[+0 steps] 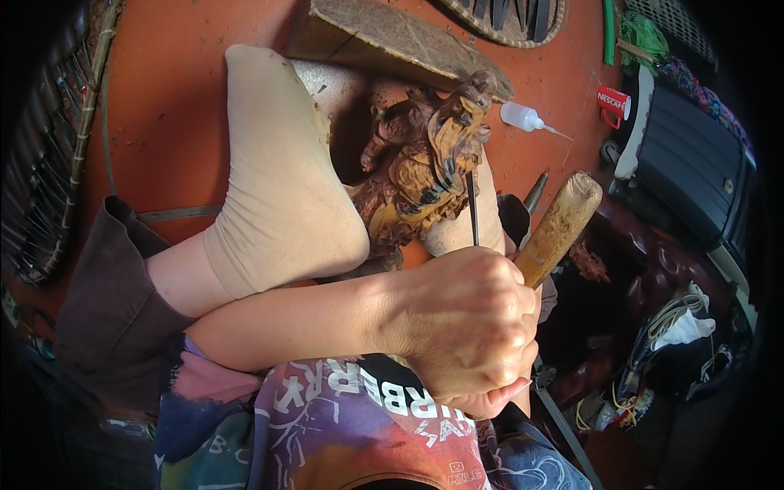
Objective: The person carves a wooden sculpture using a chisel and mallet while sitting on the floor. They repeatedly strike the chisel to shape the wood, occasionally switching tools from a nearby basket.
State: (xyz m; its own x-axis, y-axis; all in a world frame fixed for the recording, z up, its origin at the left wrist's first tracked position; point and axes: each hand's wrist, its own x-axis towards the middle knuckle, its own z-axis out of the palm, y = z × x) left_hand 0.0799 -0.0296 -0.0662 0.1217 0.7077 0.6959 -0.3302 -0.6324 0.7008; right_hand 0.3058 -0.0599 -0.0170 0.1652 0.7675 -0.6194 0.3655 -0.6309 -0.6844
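My left hand point(465, 327) reaches across from the left, its fist wrapped round a chisel; the handle is hidden in the grip. The thin dark chisel shaft point(474, 212) points away from me, its tip at the lower right of a knobbly brown wood carving point(425, 167). Both my feet, in beige socks point(282, 171), flank the carving. A thick wooden club point(563, 224) slants up and right from behind my left hand, its lower part covered. Only a strip of my right arm point(527, 398) shows below the fist; that hand's fingers are hidden.
A heavy wood block point(392, 41) lies beyond the carving. To its right are a white squeeze bottle point(523, 117), a red cup point(613, 106) and a dark case point(690, 163). Woven trays of tools point(73, 163) sit far left and at the top. Cords point(678, 318) lie at right.
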